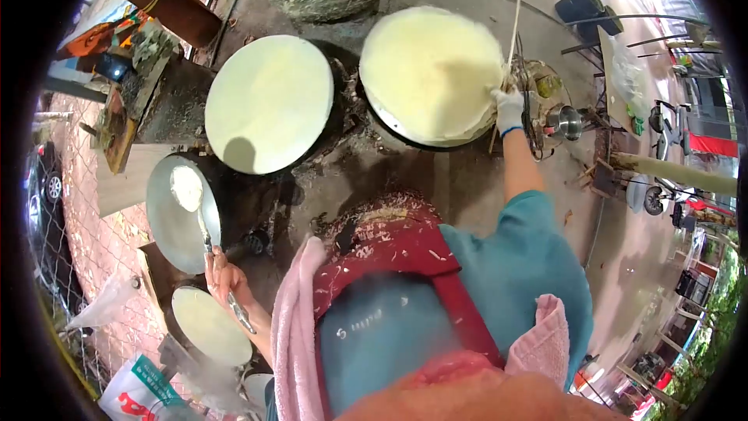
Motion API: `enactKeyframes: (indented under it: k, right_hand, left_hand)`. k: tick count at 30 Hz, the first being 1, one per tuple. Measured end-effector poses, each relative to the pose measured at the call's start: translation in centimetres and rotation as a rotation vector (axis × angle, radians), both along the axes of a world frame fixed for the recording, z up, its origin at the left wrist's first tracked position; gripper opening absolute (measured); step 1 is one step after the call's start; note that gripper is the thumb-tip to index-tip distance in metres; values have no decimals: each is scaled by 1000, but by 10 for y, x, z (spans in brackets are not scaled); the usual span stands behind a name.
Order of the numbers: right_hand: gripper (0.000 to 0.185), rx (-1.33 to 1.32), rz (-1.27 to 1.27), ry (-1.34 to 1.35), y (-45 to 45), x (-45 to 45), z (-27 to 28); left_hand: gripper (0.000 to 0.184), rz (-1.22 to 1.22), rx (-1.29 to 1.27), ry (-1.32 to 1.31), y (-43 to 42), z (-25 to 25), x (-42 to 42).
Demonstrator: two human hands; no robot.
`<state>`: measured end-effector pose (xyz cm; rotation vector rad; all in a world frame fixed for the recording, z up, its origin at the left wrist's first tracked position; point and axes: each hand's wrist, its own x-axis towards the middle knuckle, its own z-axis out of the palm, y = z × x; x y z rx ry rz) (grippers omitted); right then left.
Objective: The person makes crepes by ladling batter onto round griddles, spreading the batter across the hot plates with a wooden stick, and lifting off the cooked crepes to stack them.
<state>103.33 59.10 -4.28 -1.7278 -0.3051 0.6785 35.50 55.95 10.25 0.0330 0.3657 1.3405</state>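
Head view: circular wide-angle field, black at the corners.
Daylight: strongest along the left and right margins; center moderately lit.
Pavement point(623, 265): pale and partly washed out, right side.
Greenery point(725, 304): bright at the right margin; fine detail smeared.
Left disc point(269, 101): evenly bright; one rounded shadow at its near edge.
Right disc point(428, 62): bright; broad, soft-edged shadow across its near right part.
Dark surface point(460, 179): dim between Right disc and the shirt.
Ladle point(242, 315): metallic glint on the handle.
Pot point(573, 121): small glare spots.
Fence point(78, 304): bent by edge distortion, left side.
Shirt point(389, 327): front blurred; lettering illegible.
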Motion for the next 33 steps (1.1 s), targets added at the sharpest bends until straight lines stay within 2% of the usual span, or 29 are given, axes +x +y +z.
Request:
enactKeyframes:
  k: [1, 2, 4, 5, 8, 9, 10, 12, 13, 14, 16, 18, 19, 20, 22, 24, 25, 28, 29, 30, 31, 32, 33]
  right_hand:
    - [34, 80, -43, 13, -2, 10, -42]
    - [39, -31, 88, -85, -12, 27, -67]
    - [47, -126, 135, -122, -21, 23, -71]
    - [55, -161, 99, -146, -22, 3, -41]
    - [42, -167, -119, -344, -33, -17, -20]
    - [46, -93, -72, -372, -37, -8, -35]
    - [47, -164, -85, -244, -40, -1, -49]
    - [48, -305, -110, 6, -35, -19, -19]
    - [49, -166, -91, 57, -29, -12, -24]
    - [66, -146, -45, 50, -19, -15, -1]
    - [59, -249, -4, -18, 0, 3, -6]
    - [54, -178, 96, 0, 12, 33, -34]
    - [46, -306, 115, -178, 19, 49, -49]
    - [44, -306, 139, -249, 30, 33, -12]
    - [44, -86, 252, -242, 56, 16, 31]
    - [41, 82, 321, -197, 83, -4, 109]
    - [38, 74, 337, -407, 105, 5, 121]
    - [31, 100, 427, -355, 181, 25, 199]
    - [30, 148, 526, -353, 219, -46, 226]
    - [25, 236, 546, -442, 233, -64, 269]
    - [27, 65, 620, -571, 286, -26, 276]
    - [33, 71, 604, -635, 331, -4, 290]
    - [36, 416, 769, -556, 315, -65, 331]
  left_hand:
    - [38, -18, 6, -18, 0, 4, 6]
    - [38, -33, 16, -12, 1, 6, 18]
    - [38, -62, 34, 1, 3, 12, 34]
    - [39, -67, 29, 19, 3, 16, 43]
    - [40, -88, 22, 46, 8, 22, 66]
    - [40, -92, 18, 43, 9, 24, 72]
    - [40, -97, 15, 40, 11, 25, 76]
    - [39, -84, -8, 90, 14, 26, 75]
    - [38, -76, -24, 113, 16, 26, 75]
    - [38, -68, -41, 136, 17, 25, 77]
    - [37, -121, -13, 69, 18, 21, 79]
    - [36, -125, -34, 29, 18, 19, 73]
    - [34, -149, -12, -6, 19, 17, 68]
    - [33, -130, -17, 8, 17, 15, 62]
    - [32, -92, -35, 35, 8, 8, 47]
    - [31, -40, -71, 68, -1, 0, 56]
    - [31, -15, -88, 82, -7, -3, 60]
    - [31, 60, -101, 103, -23, -18, 72]
    - [32, 86, -109, 111, -21, -20, -3]
    - [33, 155, -175, 158, -25, -18, 14]
    - [35, 225, -239, 205, -28, -12, 26]
    - [36, 297, -294, 251, -36, -7, 32]
    - [37, 308, -227, 178, -49, -13, 31]
